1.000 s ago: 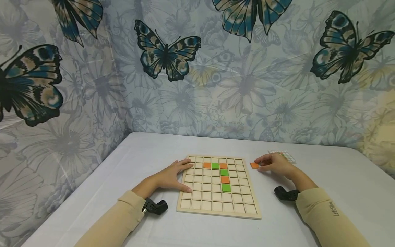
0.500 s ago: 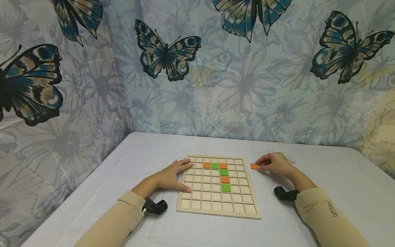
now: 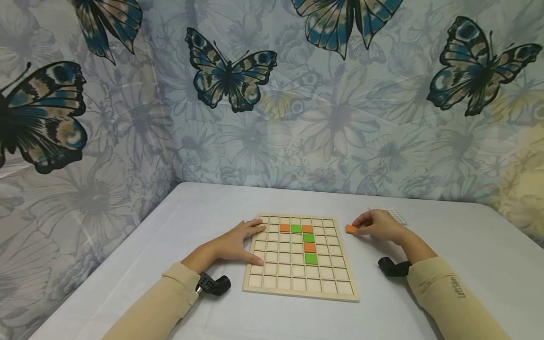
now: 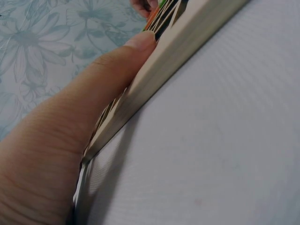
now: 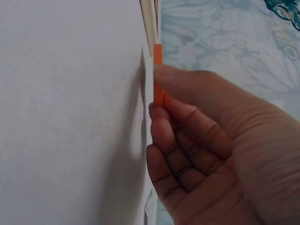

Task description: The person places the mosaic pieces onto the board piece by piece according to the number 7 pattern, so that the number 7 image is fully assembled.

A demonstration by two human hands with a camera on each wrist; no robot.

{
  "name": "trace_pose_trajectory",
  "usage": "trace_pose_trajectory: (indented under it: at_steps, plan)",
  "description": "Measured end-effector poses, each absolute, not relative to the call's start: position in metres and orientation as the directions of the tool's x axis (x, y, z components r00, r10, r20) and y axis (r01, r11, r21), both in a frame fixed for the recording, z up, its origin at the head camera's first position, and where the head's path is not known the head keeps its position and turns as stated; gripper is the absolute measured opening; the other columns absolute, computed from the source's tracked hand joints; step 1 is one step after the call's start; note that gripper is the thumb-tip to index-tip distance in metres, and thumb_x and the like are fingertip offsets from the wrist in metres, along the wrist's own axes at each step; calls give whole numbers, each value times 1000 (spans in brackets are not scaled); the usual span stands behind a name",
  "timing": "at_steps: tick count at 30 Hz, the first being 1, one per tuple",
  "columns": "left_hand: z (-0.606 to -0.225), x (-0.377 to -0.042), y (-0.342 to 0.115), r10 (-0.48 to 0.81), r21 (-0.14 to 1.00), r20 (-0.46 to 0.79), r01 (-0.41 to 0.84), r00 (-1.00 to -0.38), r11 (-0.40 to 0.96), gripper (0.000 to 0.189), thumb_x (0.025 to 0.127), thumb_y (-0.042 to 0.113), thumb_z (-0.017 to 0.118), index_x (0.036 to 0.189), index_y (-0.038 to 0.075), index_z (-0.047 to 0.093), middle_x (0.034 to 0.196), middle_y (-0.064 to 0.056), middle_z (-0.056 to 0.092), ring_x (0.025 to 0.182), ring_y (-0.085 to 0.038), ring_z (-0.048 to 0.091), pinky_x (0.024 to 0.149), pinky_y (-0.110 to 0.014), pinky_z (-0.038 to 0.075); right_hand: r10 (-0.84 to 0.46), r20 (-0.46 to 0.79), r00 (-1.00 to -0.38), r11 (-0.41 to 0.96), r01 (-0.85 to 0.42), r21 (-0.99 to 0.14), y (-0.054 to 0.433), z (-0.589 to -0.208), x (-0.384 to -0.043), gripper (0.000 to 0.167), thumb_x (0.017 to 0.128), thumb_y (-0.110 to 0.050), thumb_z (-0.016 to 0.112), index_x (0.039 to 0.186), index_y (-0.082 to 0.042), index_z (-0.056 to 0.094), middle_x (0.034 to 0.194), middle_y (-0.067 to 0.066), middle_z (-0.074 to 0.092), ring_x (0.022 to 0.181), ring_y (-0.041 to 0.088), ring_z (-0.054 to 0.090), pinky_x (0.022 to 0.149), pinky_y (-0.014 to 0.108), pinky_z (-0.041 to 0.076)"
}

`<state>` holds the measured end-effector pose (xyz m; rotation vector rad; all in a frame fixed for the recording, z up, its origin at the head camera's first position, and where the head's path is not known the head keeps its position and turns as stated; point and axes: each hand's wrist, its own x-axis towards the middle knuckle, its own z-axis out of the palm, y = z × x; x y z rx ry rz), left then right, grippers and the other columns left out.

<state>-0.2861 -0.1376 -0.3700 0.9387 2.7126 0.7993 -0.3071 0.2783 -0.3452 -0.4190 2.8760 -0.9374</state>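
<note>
In the head view, a square wooden grid board (image 3: 299, 283) lies on the white table. Orange and green square tiles alternate on it in an angled line: across an upper row, then down a column. My left hand (image 3: 231, 243) rests on the board's left edge, thumb and fingers spread. The left wrist view shows that thumb (image 4: 117, 63) lying over the wooden rim (image 4: 159, 65). Just right of the board, my right hand (image 3: 382, 226) pinches an orange tile (image 3: 350, 229) between thumb and fingers. Seen from the right wrist, the tile (image 5: 158, 89) stands edge-on, the other fingers curled below it.
Behind my right hand, partly hidden by it, lies a small white card with a printed grid (image 3: 397, 216). A cloth with butterflies (image 3: 229, 71) and flowers hangs along the table's far edge. Black wrist cameras (image 3: 216, 284) sit on both wrists.
The orange tile has shifted very slightly right, toward the right hand, and its side edge shows more. The left hand and the board have stayed in place.
</note>
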Motion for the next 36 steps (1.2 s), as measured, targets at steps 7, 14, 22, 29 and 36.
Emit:
trace_pose_trajectory:
  at_steps: [7,14,22,29,36]
  plan:
    - [-371,-287,-138,618,536,25,533,-785,655,95,69,52,77,146,19,33,156,-2,16,144,-39,3,115,-58,11,-321,-8,-947,754,-251,-608,271,-333,-302,30,81,-19,73,102,2,67,98,10,69,89,15,60,75,29,51]
    - [-372,-287,-138,617,533,36,537,-786,654,95,69,52,77,146,18,34,156,-2,17,144,-38,4,116,-55,9,-376,11,-926,729,-303,-614,257,-325,-295,28,79,-16,74,99,2,68,95,9,67,83,14,59,69,24,51]
    - [-372,-286,-137,617,516,38,545,-786,661,94,69,53,77,146,19,34,156,-1,18,144,-39,5,116,-57,11,-415,2,-910,720,-330,-610,250,-323,-285,24,80,-15,72,98,2,68,94,9,67,82,14,57,68,23,51]
    - [-372,-286,-137,615,516,35,541,-788,664,95,69,53,77,146,18,34,156,-1,17,144,-40,4,115,-58,12,-411,-5,-911,730,-326,-600,242,-318,-274,25,79,-19,74,96,-2,69,92,6,66,81,13,56,66,23,50]
    - [-372,-286,-137,612,514,35,540,-790,667,94,69,53,77,146,19,34,156,-1,18,144,-39,5,115,-57,12,-429,6,-903,718,-345,-605,231,-314,-262,24,78,-17,75,95,-1,69,91,5,66,80,14,55,64,21,49]
